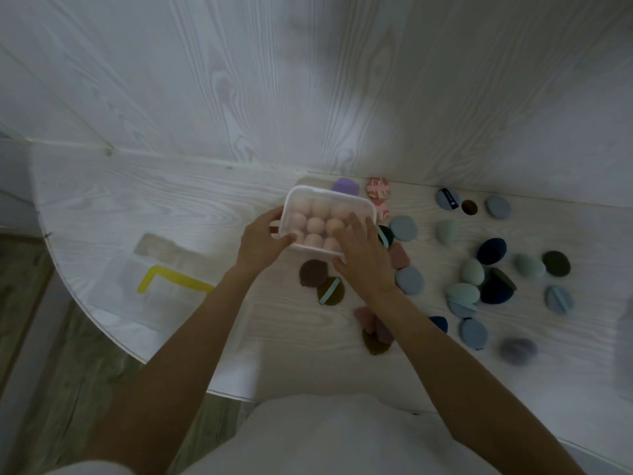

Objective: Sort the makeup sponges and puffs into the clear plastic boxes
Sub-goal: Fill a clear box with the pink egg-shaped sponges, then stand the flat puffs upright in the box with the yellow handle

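A clear plastic box filled with several peach egg-shaped sponges is held over the white table. My left hand grips its left side, thumb at the near edge. My right hand holds the near right corner, fingers lying over the top. Loose puffs and sponges lie around: a brown puff and an olive puff with a pale strap just below the box, blue, teal and navy ones to the right.
A second clear box and a yellow L-shaped mark sit at the left of the table. Purple and patterned pink puffs lie behind the box by the wall. Pink and olive puffs lie under my right forearm. The rounded table edge curves at the left.
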The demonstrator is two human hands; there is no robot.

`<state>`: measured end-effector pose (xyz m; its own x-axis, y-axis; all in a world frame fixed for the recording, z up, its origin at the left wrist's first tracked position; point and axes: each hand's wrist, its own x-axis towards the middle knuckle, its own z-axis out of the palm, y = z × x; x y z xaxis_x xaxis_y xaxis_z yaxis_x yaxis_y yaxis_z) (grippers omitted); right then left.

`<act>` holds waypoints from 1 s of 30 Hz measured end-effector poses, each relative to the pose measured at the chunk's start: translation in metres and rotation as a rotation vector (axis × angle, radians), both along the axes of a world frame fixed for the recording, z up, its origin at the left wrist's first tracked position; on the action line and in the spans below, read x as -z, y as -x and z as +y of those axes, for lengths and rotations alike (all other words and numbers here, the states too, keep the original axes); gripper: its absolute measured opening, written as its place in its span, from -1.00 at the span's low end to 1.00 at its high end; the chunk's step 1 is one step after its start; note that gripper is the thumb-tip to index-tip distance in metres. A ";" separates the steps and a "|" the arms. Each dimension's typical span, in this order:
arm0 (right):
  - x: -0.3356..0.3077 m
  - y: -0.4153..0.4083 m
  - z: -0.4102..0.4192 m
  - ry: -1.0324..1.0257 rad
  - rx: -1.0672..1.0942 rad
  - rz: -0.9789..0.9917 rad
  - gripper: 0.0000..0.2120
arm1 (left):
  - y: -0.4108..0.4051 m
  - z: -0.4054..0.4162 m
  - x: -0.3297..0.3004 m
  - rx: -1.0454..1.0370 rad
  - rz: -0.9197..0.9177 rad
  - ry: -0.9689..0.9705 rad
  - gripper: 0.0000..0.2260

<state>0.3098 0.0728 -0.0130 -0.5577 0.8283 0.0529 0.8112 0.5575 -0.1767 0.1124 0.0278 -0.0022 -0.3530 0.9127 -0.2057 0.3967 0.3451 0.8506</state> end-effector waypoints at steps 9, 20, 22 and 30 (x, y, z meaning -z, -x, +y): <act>-0.007 0.059 0.035 0.156 -0.246 0.035 -0.53 | 0.046 -0.017 0.005 -0.314 -0.067 -0.032 -0.57; -0.039 0.106 -0.060 0.472 -0.342 0.220 -0.43 | 0.088 -0.114 -0.025 -0.468 0.131 -0.121 -0.73; -0.035 0.120 -0.095 0.613 -0.417 0.033 -0.20 | 0.097 -0.147 -0.022 -0.500 0.178 -0.074 -0.73; -0.034 0.106 -0.090 0.495 -0.443 -0.149 -0.03 | 0.103 -0.186 0.002 -0.579 0.178 0.186 -0.22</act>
<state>0.2037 -0.0168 0.0215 -0.8218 0.4274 -0.3769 0.5606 0.7248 -0.4006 0.0094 -0.1579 -0.0047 -0.8223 0.5184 -0.2348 0.2315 0.6816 0.6941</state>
